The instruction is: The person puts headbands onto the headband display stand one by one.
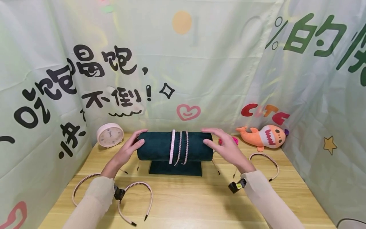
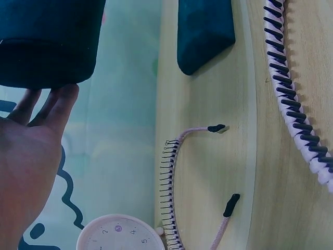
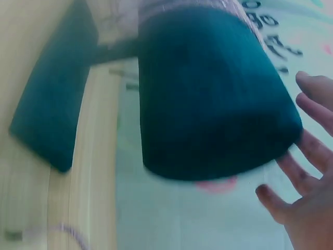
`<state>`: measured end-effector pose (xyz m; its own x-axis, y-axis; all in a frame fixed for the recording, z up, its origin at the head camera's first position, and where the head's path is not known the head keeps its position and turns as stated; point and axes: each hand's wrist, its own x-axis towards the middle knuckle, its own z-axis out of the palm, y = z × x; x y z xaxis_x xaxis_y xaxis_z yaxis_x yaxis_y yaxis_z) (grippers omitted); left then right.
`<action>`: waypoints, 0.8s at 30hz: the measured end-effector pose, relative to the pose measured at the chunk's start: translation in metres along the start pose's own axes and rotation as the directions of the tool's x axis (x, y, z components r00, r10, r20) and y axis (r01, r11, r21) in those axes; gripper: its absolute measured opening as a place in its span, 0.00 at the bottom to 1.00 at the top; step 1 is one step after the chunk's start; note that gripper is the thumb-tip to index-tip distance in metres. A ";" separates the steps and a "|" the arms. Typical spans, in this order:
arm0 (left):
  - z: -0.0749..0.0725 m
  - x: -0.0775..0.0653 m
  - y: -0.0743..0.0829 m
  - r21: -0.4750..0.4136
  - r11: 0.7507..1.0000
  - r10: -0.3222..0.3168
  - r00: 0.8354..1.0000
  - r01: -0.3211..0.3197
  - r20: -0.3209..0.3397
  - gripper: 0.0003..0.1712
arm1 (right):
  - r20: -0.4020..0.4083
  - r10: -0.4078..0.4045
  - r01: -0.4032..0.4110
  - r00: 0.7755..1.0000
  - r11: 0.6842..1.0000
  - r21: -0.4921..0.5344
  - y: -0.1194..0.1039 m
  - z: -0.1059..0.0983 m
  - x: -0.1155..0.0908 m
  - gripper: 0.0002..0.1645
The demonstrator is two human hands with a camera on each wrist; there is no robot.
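A dark teal velvet display stand [image 1: 155,146], a horizontal roll on a flat base [image 1: 175,169], stands at the middle of the table. Around its roll sit a thick pink headband [image 1: 172,147] and two thinner braided headbands [image 1: 179,147]. My left hand [image 1: 128,151] touches the roll's left end with fairly straight fingers, thumb toward the front; the left wrist view shows fingertips [image 2: 66,96] against that end. At the right end is my right hand [image 1: 227,148], its fingers spread and extended beside the roll in the right wrist view.
Loose headbands lie on the wooden table: one by the left forearm [image 1: 137,183], one at right [image 1: 275,163], others partly hidden. A round clock [image 1: 110,135] stands back left, an orange plush toy [image 1: 263,136] back right. Printed cloth [image 1: 217,79] encloses the table.
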<state>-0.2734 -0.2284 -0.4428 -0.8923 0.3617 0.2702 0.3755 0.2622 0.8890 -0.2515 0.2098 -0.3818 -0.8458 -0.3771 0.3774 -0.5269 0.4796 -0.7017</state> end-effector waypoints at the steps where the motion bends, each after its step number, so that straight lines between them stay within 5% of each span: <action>1: 0.000 0.000 0.000 0.000 1.000 0.000 1.000 0.000 0.000 0.32 | -0.008 0.007 -0.007 1.000 1.000 0.011 0.005 -0.006 -0.003 0.27; 6: -0.001 -0.001 0.000 0.000 1.000 0.001 1.000 -0.001 0.000 0.31 | -0.042 0.065 -0.063 0.997 0.997 0.048 0.028 -0.039 -0.023 0.27; 24: 0.000 0.001 -0.001 -0.004 1.000 -0.003 1.000 0.003 0.000 0.30 | -0.249 0.176 -0.202 0.953 0.976 -0.085 0.114 -0.132 -0.106 0.22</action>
<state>-0.2741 -0.2285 -0.4431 -0.8936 0.3606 0.2674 0.3716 0.2600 0.8912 -0.2333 0.4091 -0.4221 -0.9190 -0.0780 0.3864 -0.3502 0.6117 -0.7093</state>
